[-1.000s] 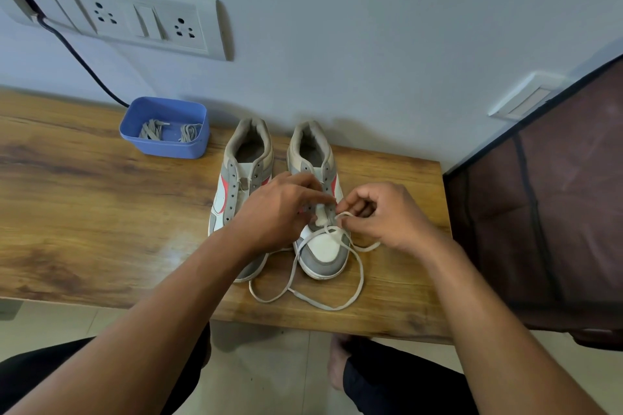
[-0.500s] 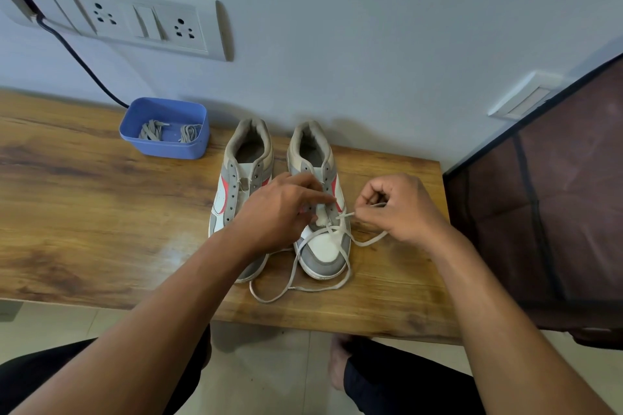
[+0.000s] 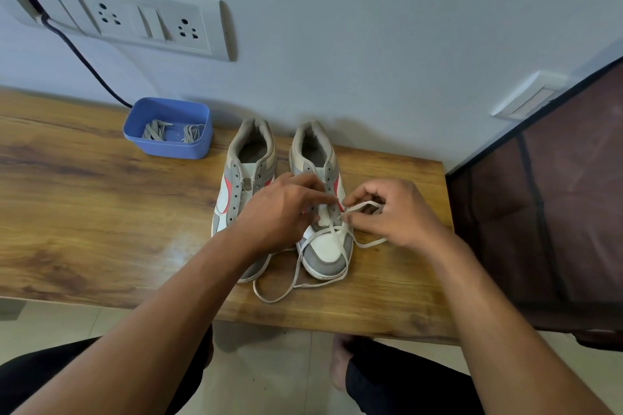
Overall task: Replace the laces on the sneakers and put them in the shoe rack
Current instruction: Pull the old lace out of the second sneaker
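Two grey and white sneakers with red stripes stand side by side, toes toward me, on the wooden table point(image 3: 101, 219). The left sneaker point(image 3: 236, 185) has bare eyelets. A white lace point(image 3: 296, 276) is threaded through the lowest eyelets of the right sneaker point(image 3: 325, 256) and loops over the table in front of its toe. My left hand point(image 3: 279, 212) rests over the right sneaker's eyelets, fingers curled on its left flap. My right hand point(image 3: 387, 212) pinches a stretch of the lace by the sneaker's right eyelets.
A blue tub point(image 3: 167, 128) with grey laces in it stands at the back left of the table. A dark mesh rack cover point(image 3: 546, 212) stands right of the table. A socket panel point(image 3: 135, 20) with a black cable is on the wall.
My right hand pulled the lace out to the right, then came back toward the eyelets. The loop in front of the toe has shrunk. My left hand stayed put.
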The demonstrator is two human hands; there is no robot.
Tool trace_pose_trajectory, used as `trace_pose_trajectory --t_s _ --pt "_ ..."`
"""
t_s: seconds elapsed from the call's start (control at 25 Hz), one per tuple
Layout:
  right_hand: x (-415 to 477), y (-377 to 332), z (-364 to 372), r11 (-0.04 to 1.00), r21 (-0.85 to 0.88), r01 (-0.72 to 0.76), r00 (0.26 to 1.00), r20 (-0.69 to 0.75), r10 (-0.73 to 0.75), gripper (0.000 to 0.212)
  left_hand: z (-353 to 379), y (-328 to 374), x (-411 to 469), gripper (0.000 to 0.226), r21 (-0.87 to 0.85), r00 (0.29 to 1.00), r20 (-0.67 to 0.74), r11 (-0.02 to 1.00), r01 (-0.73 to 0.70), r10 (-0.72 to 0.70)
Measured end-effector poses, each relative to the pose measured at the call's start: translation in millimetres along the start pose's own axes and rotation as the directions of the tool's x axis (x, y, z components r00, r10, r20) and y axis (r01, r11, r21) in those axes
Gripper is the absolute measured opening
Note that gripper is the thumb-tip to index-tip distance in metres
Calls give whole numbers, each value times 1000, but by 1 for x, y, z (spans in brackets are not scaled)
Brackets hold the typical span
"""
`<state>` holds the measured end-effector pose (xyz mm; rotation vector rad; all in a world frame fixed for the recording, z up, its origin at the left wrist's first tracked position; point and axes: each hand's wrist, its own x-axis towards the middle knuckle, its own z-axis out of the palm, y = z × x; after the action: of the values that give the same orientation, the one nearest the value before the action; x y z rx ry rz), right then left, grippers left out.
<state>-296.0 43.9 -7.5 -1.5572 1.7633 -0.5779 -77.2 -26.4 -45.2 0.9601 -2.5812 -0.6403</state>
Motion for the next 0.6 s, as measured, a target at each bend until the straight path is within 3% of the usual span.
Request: trace_pose_trajectory --t_s 0.12,0.24,0.4,0.6 --pt "2 1 2 998 -64 3 1000 -21 -5 15 0 0 0 43 -3 1000 1 1000 2 -2" --pt "2 8 -13 1000 -19 -6 998 -62 4 15 0 -1 0 43 2 1000 -1 1000 0 0" --pt "0 0 7 999 -45 28 999 32 -27 13 1 -2 0 44 11 1000 2 1000 -5 5" --pt "2 12 -17 999 -29 -30 998 -58 28 13 2 -2 -1 43 6 1000 -5 1000 -3 3"
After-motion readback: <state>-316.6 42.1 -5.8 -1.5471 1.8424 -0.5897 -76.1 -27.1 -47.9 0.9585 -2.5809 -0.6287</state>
